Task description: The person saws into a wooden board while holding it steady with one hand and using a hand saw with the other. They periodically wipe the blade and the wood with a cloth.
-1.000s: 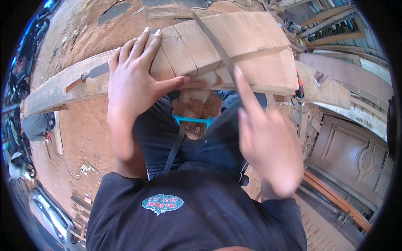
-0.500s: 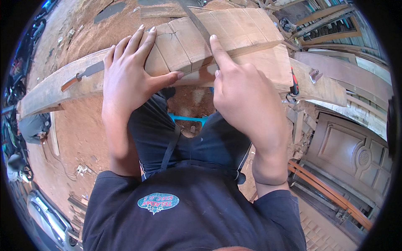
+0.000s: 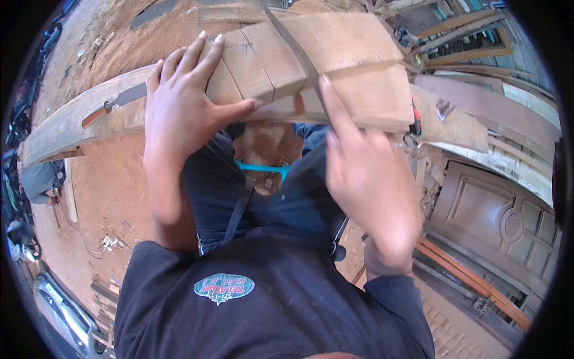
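A thick wooden block (image 3: 353,40) with several pencil-like lines across its top lies on another wooden piece (image 3: 382,99), above a long curved beam (image 3: 60,128). My left hand (image 3: 184,99) rests flat on the block's left part, fingers spread and thumb along its near edge. A handsaw's dark blade (image 3: 297,52) crosses the block at a slant. My right hand (image 3: 371,173) is closed round the saw's hidden handle, index finger stretched along the blade; the hand is slightly blurred. Left of my left hand, a chisel (image 3: 113,103) with a wooden handle lies on the beam.
A red-handled tool (image 3: 416,119) sits by the right end of the wood. Sawdust (image 3: 128,45) covers the ground beyond the beam. A carved door panel (image 3: 490,215) and orange strips (image 3: 475,284) are at the right. Part of another person (image 3: 43,180) shows at the far left.
My right hand and the saw have moved toward me and to the right, drawing more blade past the block's near edge. My left hand stays on the block.
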The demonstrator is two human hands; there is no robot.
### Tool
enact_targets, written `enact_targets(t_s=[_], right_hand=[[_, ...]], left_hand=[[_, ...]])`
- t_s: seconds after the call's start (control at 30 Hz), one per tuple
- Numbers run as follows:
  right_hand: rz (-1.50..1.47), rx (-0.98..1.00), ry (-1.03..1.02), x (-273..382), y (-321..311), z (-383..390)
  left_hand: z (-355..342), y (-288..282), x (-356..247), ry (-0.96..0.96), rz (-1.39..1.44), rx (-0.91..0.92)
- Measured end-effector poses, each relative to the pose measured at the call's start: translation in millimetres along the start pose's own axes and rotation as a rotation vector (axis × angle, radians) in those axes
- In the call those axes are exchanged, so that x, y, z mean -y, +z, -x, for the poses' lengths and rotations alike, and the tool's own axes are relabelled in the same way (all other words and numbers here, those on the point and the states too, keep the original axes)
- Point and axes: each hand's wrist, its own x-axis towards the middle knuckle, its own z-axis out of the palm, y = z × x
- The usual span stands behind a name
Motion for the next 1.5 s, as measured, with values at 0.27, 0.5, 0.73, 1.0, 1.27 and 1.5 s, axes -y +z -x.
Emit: enact_targets(t_s=[0.27, 0.5, 0.73, 1.0, 1.27, 1.5], right_hand=[[0.055, -0.150, -0.124, -1.3, 19.4, -52.4], [-0.030, 0.008, -0.031, -15.5, -5.0, 5.0], [0.029, 0.042, -0.045, 4.8, 7.4, -51.8], [0.024, 0.039, -0.104, 8.6, 1.9, -45.6], [0.003, 0.092, -0.027, -21.3, -3.0, 14.6], [-0.050, 0.074, -0.010, -17.9, 3.2, -3.2]], left_hand=[[-4.0, 3.4, -5.2, -0.012, -0.003, -0.021], [-2.5, -0.4, -3.2, -0.023, -0.031, -0.004], [-0.9, 4.4, -1.4, -0.034, -0.019, 0.010], [-3.5, 4.8, -0.9, -0.011, -0.021, -0.014], [-1.8, 5.0, -0.7, 0.009, 0.000, -0.080], [0.0, 5.7, -0.5, 0.002, 0.015, -0.088]])
